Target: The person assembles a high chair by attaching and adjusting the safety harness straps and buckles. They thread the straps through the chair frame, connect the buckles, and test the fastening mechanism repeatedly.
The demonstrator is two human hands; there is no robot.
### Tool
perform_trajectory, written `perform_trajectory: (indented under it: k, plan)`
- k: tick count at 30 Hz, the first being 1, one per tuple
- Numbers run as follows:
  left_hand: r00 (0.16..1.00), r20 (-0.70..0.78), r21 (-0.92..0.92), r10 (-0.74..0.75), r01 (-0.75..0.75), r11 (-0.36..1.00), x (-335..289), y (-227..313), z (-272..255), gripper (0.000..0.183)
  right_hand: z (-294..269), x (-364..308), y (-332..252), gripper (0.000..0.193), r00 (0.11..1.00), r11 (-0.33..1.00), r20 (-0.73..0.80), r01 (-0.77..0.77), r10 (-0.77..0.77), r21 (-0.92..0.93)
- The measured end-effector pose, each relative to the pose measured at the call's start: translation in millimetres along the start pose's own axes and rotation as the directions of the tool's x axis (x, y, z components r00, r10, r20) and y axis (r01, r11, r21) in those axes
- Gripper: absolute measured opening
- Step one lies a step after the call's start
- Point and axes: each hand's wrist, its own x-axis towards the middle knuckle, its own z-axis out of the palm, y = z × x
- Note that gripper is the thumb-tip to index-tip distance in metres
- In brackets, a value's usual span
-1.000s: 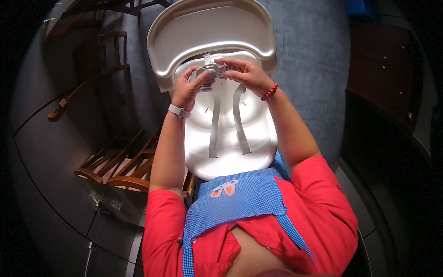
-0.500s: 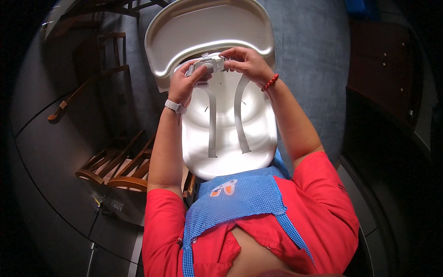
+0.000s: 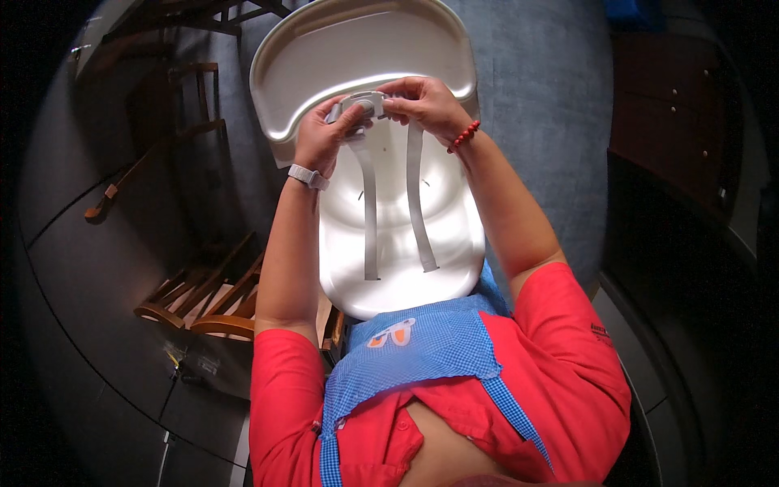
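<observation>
A white high chair (image 3: 349, 276) stands before me with its curved tray (image 3: 357, 40) at the far end. Over the seat, near the tray's inner edge, I hold a grey harness buckle (image 3: 365, 101). My left hand (image 3: 323, 138) is closed around its left part, thumb pressed on the front. My right hand (image 3: 430, 107) pinches the buckle's right side, where fingers hide some of the pieces. Two grey straps, a left strap (image 3: 370, 219) and a right strap (image 3: 416, 195), run from slots in the chair's near part up toward the buckle.
Wooden chairs (image 3: 223, 325) are at the left, with more dark wooden furniture (image 3: 199, 97) farther back. On the right stands a dark reddish-brown cabinet (image 3: 661, 122). A blue object (image 3: 633, 15) shows at the upper right. Grey floor (image 3: 544, 97) lies between tray and cabinet.
My right hand has moved slightly left, against the buckle, and the buckle's parts now sit closer together. Both hands have shifted a little, and the straps with them.
</observation>
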Motion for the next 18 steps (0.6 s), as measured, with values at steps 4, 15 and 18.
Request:
perform_trajectory:
  k: [4, 15, 18]
  plan:
    - [0.999, -0.024, -0.016, 0.043, -0.044, 0.999, 1.6, -5.7, 3.2, 0.034, 1.9, 1.7, -0.6, 0.028, 1.0, 1.0, -0.007, 0.002, -0.002, 0.0]
    - [0.994, 0.096, -0.244, 0.059, -0.034, 0.969, 5.3, 39.3, -41.4, 0.053, -7.6, 11.2, -24.4, 0.044, 1.0, 0.889, 0.015, -0.009, 0.002, 0.458]
    - [0.994, -0.095, 0.071, 0.05, -0.044, 0.997, 7.3, 44.1, -41.6, 0.045, -6.5, 11.0, -29.0, 0.042, 0.996, 0.898, 0.08, -0.008, -0.031, 0.441]
